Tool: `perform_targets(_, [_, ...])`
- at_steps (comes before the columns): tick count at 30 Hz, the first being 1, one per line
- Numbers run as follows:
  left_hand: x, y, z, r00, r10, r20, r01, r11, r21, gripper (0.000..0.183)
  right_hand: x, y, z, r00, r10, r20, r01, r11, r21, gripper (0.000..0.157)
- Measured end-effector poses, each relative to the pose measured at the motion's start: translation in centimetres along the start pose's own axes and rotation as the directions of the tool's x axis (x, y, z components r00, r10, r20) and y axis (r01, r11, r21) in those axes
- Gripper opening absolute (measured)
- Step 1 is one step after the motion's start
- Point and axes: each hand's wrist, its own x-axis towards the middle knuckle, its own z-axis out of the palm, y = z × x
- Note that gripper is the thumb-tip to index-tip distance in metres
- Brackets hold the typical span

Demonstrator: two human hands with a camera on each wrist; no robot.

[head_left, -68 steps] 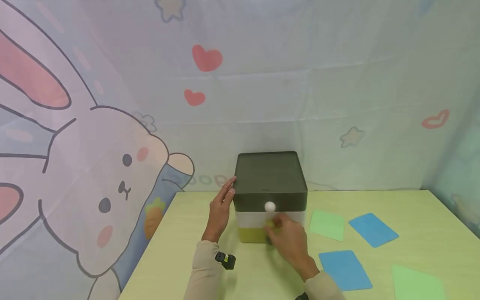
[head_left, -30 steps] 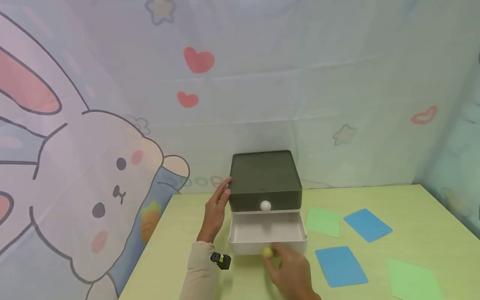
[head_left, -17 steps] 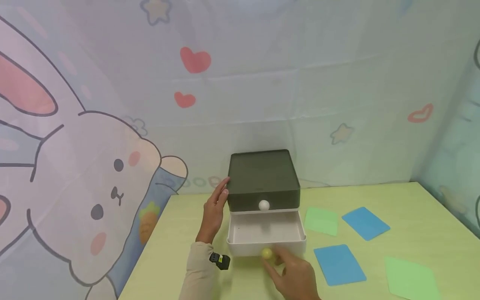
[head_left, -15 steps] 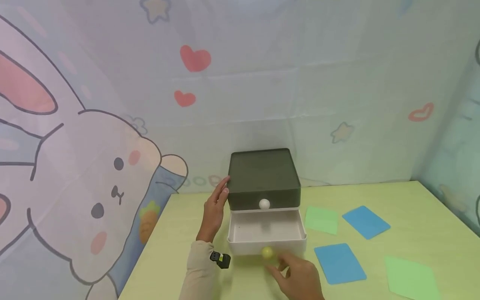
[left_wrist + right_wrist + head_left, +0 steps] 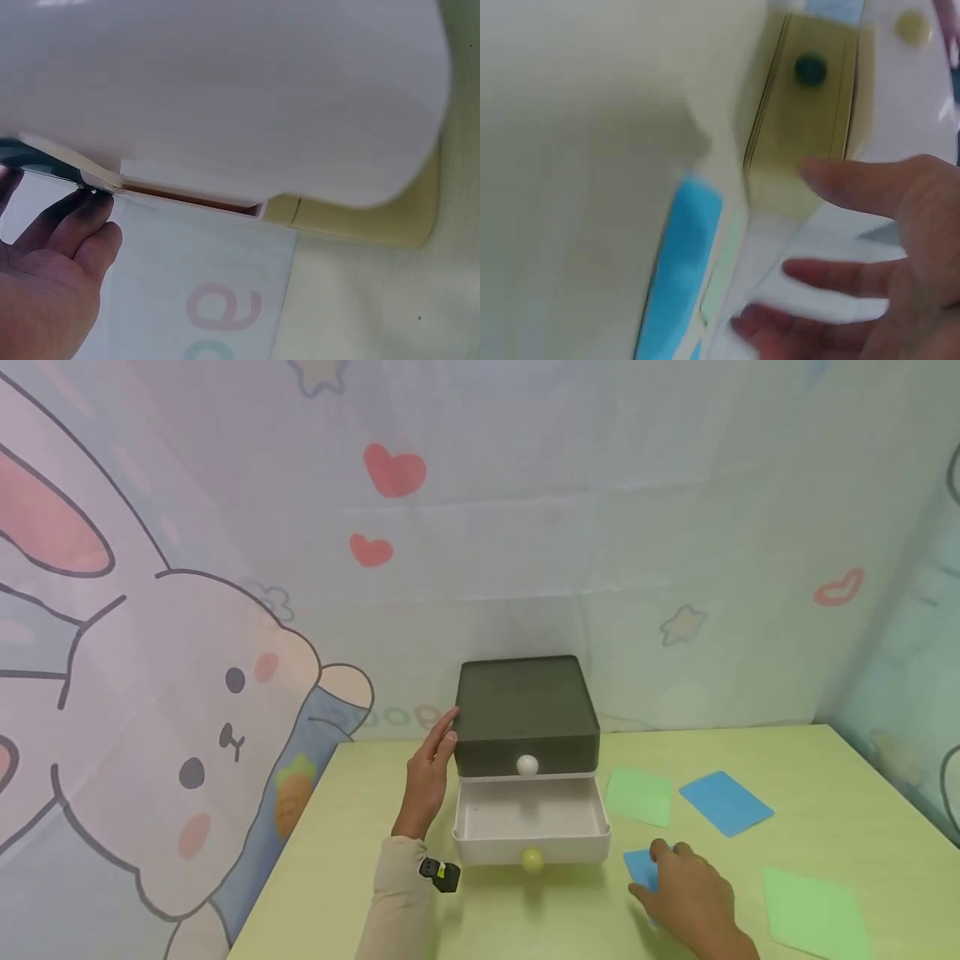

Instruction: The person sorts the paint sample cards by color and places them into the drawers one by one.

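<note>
A small drawer box (image 5: 525, 697) with a dark top stands on the table. Its white middle drawer (image 5: 491, 850) is pulled out, with nothing inside but a tiny dark speck, and has a yellow knob (image 5: 532, 860) on its front. My left hand (image 5: 427, 781) rests with extended fingers against the box's left side. To the right of the drawer, my right hand (image 5: 693, 893) is over a blue card (image 5: 640, 864), hiding most of it. In the blurred right wrist view the right fingers (image 5: 862, 184) are spread, hold nothing, and appear apart from the blue card (image 5: 679, 262).
Another blue card (image 5: 726, 803) and two green cards lie on the right of the table, one green card (image 5: 640, 796) beside the box and one green card (image 5: 816, 912) nearer the front. Below the white drawer is a yellow drawer (image 5: 802, 120) with a dark knob (image 5: 810, 69).
The white drawer has been pulled out toward me by its yellow knob. My right hand has let go of the knob and moved right, over the nearer blue card. My left hand stays at the box.
</note>
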Motion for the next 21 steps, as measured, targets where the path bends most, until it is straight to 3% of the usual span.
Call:
perform_targets(4, [-0.1,-0.1,0.0,1.000,-0.003,-0.003,0.003,1.000,-0.003,0.041,1.0,1.5,0.1,0.989,0.101,0.109,-0.097,0.994,-0.042,0.088])
perform_targets(7, [-0.1,-0.1,0.0,1.000,-0.002,-0.001,0.002,1.000,0.000,0.041,1.3,2.0,0.8,0.968,0.163,0.190,-0.154,0.986,-0.062,0.099])
perform_targets(10, [-0.2,-0.1,0.0,1.000,-0.004,-0.002,0.004,1.000,0.001,0.041,1.3,2.1,1.4,0.962,0.173,0.211,-0.157,0.984,-0.090,0.108])
perform_targets(13, [-0.1,-0.1,0.0,1.000,-0.005,-0.009,0.005,1.000,0.004,0.040,1.5,2.1,1.5,0.972,0.147,0.183,-0.130,0.986,-0.100,0.106])
perform_targets(21, [0.0,0.0,0.0,1.000,-0.004,-0.006,0.004,1.000,0.003,0.041,1.7,2.8,1.2,0.976,0.106,0.191,-0.093,0.993,-0.076,0.073])
